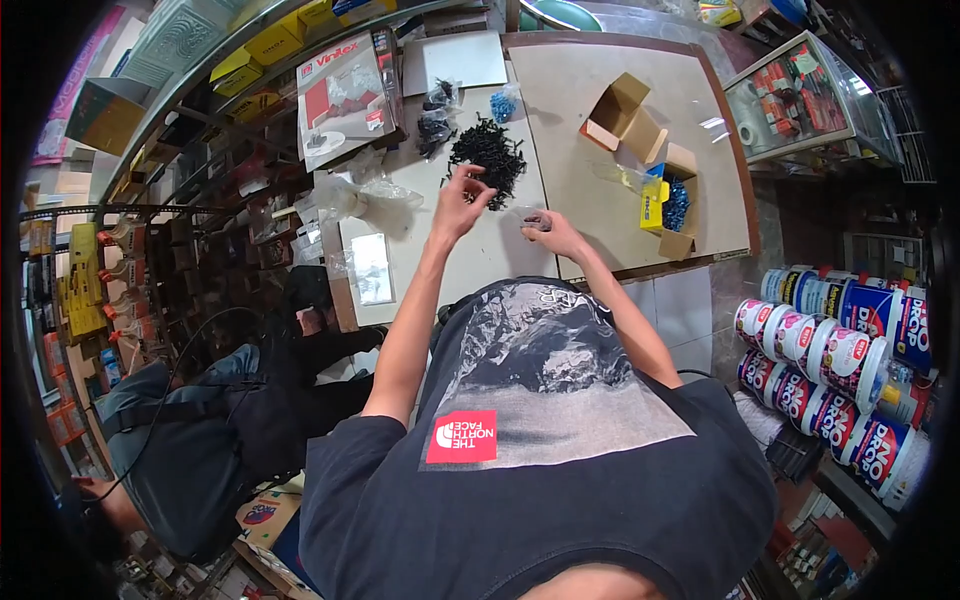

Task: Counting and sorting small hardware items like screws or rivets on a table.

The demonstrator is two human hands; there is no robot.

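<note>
A pile of small black screws [491, 157] lies on the pale tabletop. Over the pile's near left edge is my left hand [463, 202], fingers curled and apart; whether a small piece sits between them I cannot tell. To the right of the pile, my right hand [553, 234] holds a small clear plastic bag [534, 219] near the table's front edge. Filled bags of black screws [435, 124] rest behind the pile on the left, and a bag of blue pieces [503, 105] lies just behind it.
An open carton [622, 112] and a yellow box of blue pieces [673, 202] stand on the right. Loose plastic bags [367, 196] and a stack topped by a printed box [345, 97] are at left. Another person [180, 450] is at lower left; paint buckets [817, 345] stand at right.
</note>
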